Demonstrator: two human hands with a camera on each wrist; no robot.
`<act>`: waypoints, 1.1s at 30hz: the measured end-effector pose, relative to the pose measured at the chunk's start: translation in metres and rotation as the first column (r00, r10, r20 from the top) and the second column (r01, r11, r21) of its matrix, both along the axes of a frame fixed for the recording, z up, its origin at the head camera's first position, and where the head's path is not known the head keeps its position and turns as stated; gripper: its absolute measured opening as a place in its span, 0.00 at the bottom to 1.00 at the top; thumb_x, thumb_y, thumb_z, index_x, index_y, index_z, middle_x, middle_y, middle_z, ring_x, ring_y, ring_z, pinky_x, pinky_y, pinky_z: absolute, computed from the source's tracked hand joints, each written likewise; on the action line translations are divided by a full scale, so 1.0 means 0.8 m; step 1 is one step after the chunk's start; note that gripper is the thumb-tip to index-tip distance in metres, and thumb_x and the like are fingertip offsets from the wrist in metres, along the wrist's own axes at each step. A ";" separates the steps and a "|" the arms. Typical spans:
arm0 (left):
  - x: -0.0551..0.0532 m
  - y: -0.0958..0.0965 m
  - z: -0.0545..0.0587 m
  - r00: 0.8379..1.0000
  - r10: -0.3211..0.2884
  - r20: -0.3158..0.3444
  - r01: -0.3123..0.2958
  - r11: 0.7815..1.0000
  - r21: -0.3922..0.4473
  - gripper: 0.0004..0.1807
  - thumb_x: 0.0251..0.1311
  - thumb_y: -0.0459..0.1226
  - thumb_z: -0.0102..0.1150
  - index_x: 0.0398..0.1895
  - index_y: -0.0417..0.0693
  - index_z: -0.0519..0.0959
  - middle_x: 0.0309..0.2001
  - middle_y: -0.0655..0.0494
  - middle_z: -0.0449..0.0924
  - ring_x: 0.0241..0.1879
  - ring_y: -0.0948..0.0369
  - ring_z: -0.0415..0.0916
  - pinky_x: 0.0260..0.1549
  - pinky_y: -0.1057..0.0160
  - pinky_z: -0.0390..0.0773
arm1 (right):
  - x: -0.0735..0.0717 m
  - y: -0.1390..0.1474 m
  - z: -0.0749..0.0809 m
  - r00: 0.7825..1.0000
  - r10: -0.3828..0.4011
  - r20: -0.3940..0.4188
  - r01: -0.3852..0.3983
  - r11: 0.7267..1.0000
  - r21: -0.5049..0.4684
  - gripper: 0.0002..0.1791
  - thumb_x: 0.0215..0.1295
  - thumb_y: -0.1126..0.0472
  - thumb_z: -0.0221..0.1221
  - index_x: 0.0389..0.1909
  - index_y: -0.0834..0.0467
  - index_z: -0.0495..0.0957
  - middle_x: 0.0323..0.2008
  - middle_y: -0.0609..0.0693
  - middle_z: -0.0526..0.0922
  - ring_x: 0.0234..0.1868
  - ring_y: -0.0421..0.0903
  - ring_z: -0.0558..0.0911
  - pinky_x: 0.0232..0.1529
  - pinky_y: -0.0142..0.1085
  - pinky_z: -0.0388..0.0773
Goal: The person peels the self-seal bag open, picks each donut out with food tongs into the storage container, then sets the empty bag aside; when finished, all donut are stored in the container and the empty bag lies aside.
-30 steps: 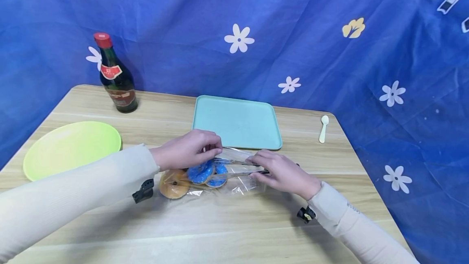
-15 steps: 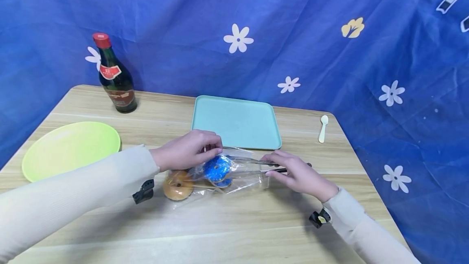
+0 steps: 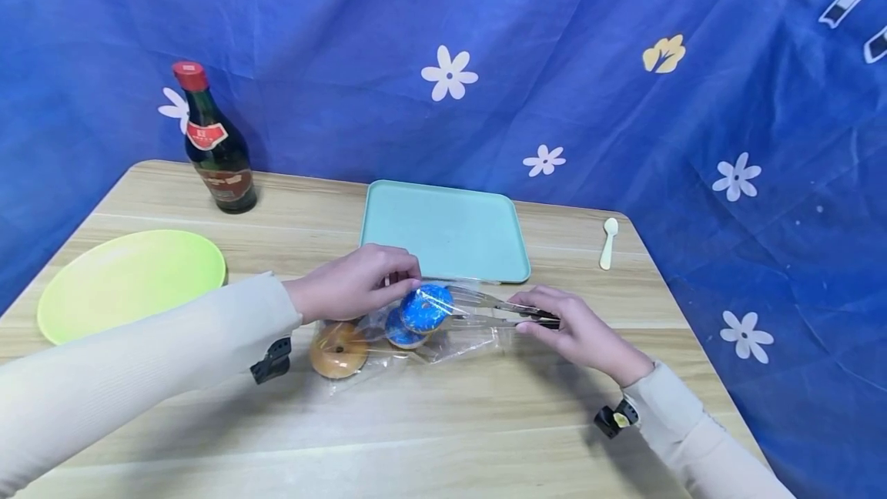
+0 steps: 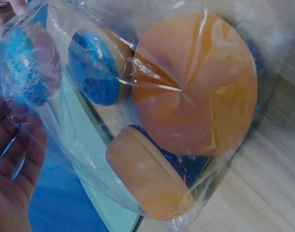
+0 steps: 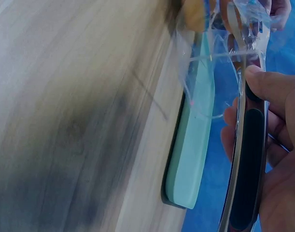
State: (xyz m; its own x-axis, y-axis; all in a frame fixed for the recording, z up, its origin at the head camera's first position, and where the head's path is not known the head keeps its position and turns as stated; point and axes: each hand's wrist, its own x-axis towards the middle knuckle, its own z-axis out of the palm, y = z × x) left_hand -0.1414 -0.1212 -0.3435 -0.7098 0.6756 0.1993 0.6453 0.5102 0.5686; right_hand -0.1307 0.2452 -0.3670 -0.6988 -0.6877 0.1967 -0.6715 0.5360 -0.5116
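My left hand pinches the upper edge of a clear plastic bag. Inside lie a plain brown ring doughnut and a blue-iced doughnut. A second blue-iced doughnut overlaps it, between the ends of a pair of metal tongs. With my right hand I grip the tongs by their dark handles, thumb on one arm, reaching in through the bag's right end. The left wrist view also shows a smaller tan doughnut with a dark side, mostly hidden by the left hand from above.
A pale teal tray lies just behind the bag. At the left are a lime-green oval plate and a dark green bottle with a red cap. A small pale spoon rests near the table's right edge.
My right hand has drawn the tongs to the right, and one blue-iced doughnut has shifted right and up inside the bag with them. The left hand has stayed in place.
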 end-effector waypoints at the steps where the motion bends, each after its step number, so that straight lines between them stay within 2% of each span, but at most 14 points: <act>1: 0.000 -0.001 0.001 1.000 0.001 -0.001 -0.001 1.000 0.001 0.06 0.76 0.38 0.59 0.39 0.53 0.85 0.35 0.62 0.84 0.30 0.68 0.72 0.32 0.67 0.77 | 0.000 -0.001 0.000 1.000 0.002 0.003 -0.002 1.000 -0.001 0.20 0.70 0.62 0.67 0.62 0.57 0.82 0.56 0.49 0.87 0.60 0.48 0.85 0.63 0.44 0.81; 6: 0.001 -0.002 0.001 1.000 -0.003 -0.005 0.003 1.000 0.003 0.06 0.76 0.37 0.58 0.40 0.51 0.85 0.36 0.59 0.85 0.30 0.68 0.72 0.33 0.67 0.77 | 0.000 0.004 0.000 1.000 -0.010 0.027 0.010 1.000 0.009 0.20 0.70 0.61 0.67 0.62 0.56 0.82 0.57 0.48 0.87 0.61 0.47 0.85 0.63 0.43 0.81; 11: 0.001 -0.001 0.000 1.000 -0.007 -0.007 0.007 1.000 0.002 0.06 0.76 0.37 0.58 0.40 0.51 0.85 0.35 0.58 0.84 0.29 0.68 0.71 0.33 0.67 0.77 | -0.001 0.023 0.003 0.999 -0.039 0.033 0.039 0.999 0.009 0.19 0.70 0.61 0.68 0.61 0.53 0.83 0.56 0.46 0.88 0.59 0.46 0.85 0.62 0.41 0.81; 18: 0.001 0.000 -0.002 1.000 -0.006 -0.008 0.006 1.000 -0.001 0.06 0.76 0.37 0.58 0.39 0.54 0.84 0.32 0.63 0.81 0.29 0.68 0.71 0.32 0.66 0.76 | -0.002 0.065 0.003 0.995 -0.103 0.014 0.104 0.994 -0.021 0.20 0.67 0.64 0.70 0.59 0.55 0.85 0.54 0.49 0.89 0.57 0.43 0.86 0.61 0.24 0.77; 22: 0.001 0.000 -0.003 1.000 -0.006 -0.015 0.006 1.000 -0.001 0.07 0.76 0.37 0.57 0.40 0.54 0.84 0.33 0.64 0.81 0.29 0.68 0.71 0.33 0.66 0.77 | -0.002 0.086 0.004 0.990 -0.141 0.021 0.142 0.989 -0.048 0.20 0.64 0.68 0.70 0.58 0.58 0.85 0.52 0.54 0.90 0.53 0.36 0.86 0.55 0.21 0.78; 27: 0.001 -0.001 -0.003 1.000 0.003 -0.015 -0.003 1.000 -0.004 0.06 0.76 0.38 0.58 0.40 0.54 0.84 0.34 0.62 0.83 0.30 0.69 0.72 0.33 0.66 0.77 | -0.009 0.101 0.011 0.972 -0.223 0.073 0.228 0.971 -0.075 0.18 0.66 0.69 0.69 0.57 0.61 0.85 0.53 0.60 0.89 0.50 0.27 0.83 0.47 0.21 0.80; 33: 0.002 0.000 -0.004 1.000 -0.007 -0.012 0.007 1.000 0.002 0.06 0.76 0.37 0.58 0.39 0.53 0.84 0.34 0.62 0.82 0.30 0.68 0.72 0.33 0.67 0.77 | -0.032 0.096 0.012 0.941 -0.297 0.165 0.315 0.944 -0.097 0.18 0.70 0.65 0.67 0.59 0.62 0.83 0.52 0.60 0.89 0.42 0.29 0.83 0.38 0.26 0.80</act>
